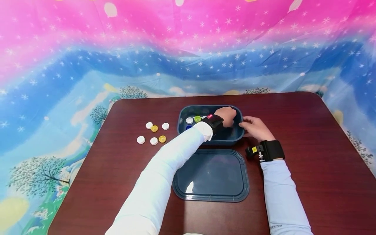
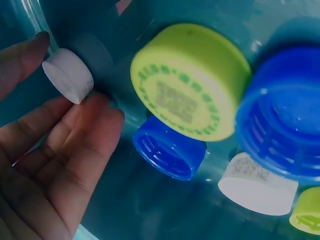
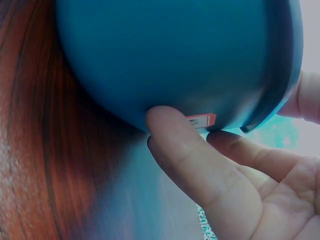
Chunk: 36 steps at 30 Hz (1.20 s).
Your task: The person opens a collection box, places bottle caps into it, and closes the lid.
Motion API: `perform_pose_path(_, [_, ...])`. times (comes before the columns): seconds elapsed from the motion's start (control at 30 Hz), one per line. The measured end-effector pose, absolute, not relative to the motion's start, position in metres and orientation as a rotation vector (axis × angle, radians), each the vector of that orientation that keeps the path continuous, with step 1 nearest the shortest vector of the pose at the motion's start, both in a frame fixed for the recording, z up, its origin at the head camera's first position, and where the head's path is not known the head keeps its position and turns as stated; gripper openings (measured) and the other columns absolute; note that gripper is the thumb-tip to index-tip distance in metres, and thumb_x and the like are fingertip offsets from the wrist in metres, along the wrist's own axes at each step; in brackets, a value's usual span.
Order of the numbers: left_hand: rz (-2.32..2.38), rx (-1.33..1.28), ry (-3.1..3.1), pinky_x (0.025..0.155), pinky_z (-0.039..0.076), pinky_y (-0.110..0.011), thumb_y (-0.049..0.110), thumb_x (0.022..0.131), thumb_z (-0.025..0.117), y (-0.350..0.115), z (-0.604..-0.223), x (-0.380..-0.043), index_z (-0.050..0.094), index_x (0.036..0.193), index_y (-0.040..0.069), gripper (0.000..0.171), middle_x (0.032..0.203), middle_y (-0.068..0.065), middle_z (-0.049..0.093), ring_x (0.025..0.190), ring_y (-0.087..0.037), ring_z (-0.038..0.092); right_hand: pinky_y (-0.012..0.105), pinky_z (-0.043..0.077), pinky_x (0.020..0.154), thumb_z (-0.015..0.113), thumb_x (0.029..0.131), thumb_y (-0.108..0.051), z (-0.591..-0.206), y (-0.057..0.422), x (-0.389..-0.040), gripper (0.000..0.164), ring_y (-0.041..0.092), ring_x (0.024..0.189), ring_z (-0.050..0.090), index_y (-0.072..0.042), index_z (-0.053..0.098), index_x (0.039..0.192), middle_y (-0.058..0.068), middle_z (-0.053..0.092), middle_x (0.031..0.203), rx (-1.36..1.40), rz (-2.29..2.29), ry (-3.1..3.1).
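Note:
My left hand (image 1: 225,116) reaches into the dark blue-grey plastic box (image 1: 226,141). In the left wrist view a small white bottle cap (image 2: 68,76) sits between its thumb and fingertips. Beside that hand in the box lie a green bottle cap (image 2: 187,82), a large blue bottle cap (image 2: 285,115), a smaller blue cap (image 2: 170,150) and a white cap (image 2: 257,187). My right hand (image 1: 256,128) holds the box's right end, with fingers (image 3: 175,130) against the outer wall near a small red-edged label (image 3: 202,120) and others up by the rim.
A flat dark lid (image 1: 211,174) lies on the brown table (image 1: 311,147), in front of the box. To the left are several loose caps, among them a white cap (image 1: 141,140) and a yellow cap (image 1: 162,139). A patterned cloth (image 1: 188,65) hangs behind the table.

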<state>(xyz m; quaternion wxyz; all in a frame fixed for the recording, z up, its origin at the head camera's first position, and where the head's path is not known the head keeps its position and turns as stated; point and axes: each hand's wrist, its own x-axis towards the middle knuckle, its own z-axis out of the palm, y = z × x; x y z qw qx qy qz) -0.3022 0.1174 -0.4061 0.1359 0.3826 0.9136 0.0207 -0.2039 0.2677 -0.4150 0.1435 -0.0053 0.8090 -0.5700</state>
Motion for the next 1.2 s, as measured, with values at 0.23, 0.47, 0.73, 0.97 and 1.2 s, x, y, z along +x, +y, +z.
perform_pose_path(0.23, [0.080, 1.158, 2.682, 0.066, 0.043, -0.027, 0.023, 0.094, 0.062, 0.107, -0.394, -0.298, 0.068, 0.111, 0.010, 0.022, 0.090, -0.003, 0.063, 0.073, -0.015, 0.055, 0.042, 0.052, 0.087, 0.046, 0.104, -0.022, -0.417, 0.269, -0.205, 0.054, 0.041, 0.109, 0.060, 0.005, 0.032, 0.148, 0.030, 0.049, 0.133, -0.010, -1.632, 2.357])
perform_pose_path(0.47, [0.138, 1.178, 2.782, 0.077, 0.050, -0.028, 0.032, 0.088, 0.072, 0.073, -0.360, -0.294, 0.069, 0.119, 0.011, 0.038, 0.108, -0.002, 0.067, 0.092, -0.015, 0.063, 0.044, 0.051, 0.088, 0.045, 0.104, -0.023, -0.415, 0.266, -0.206, 0.056, 0.039, 0.109, 0.060, 0.005, 0.030, 0.149, 0.030, 0.047, 0.133, -0.012, -1.618, 2.360])
perform_pose_path(0.73, [0.215, 1.120, 2.897, 0.096, 0.044, -0.033, 0.033, 0.088, 0.073, 0.013, -0.307, -0.293, 0.064, 0.127, 0.007, 0.048, 0.126, -0.008, 0.062, 0.115, -0.023, 0.057, 0.042, 0.052, 0.086, 0.046, 0.103, -0.022, -0.417, 0.266, -0.207, 0.058, 0.036, 0.106, 0.060, 0.007, 0.026, 0.149, 0.032, 0.048, 0.131, 0.000, -1.615, 2.358])
perform_pose_path(0.97, [0.398, 0.970, 2.989, 0.093, 0.046, -0.037, 0.025, 0.090, 0.071, -0.054, -0.294, -0.301, 0.063, 0.126, 0.003, 0.043, 0.122, -0.014, 0.063, 0.110, -0.026, 0.059, 0.042, 0.051, 0.088, 0.046, 0.103, -0.023, -0.417, 0.265, -0.207, 0.060, 0.037, 0.109, 0.057, 0.007, 0.022, 0.150, 0.031, 0.046, 0.133, 0.018, -1.596, 2.356])
perform_pose_path(1.2, [0.440, 0.691, 2.914, 0.097, 0.044, -0.041, 0.017, 0.086, 0.073, -0.111, -0.329, -0.314, 0.063, 0.126, 0.001, 0.045, 0.125, -0.015, 0.062, 0.115, -0.031, 0.057, 0.044, 0.050, 0.089, 0.045, 0.103, -0.024, -0.416, 0.264, -0.207, 0.062, 0.040, 0.111, 0.056, 0.006, 0.021, 0.151, 0.032, 0.045, 0.134, 0.017, -1.585, 2.365])
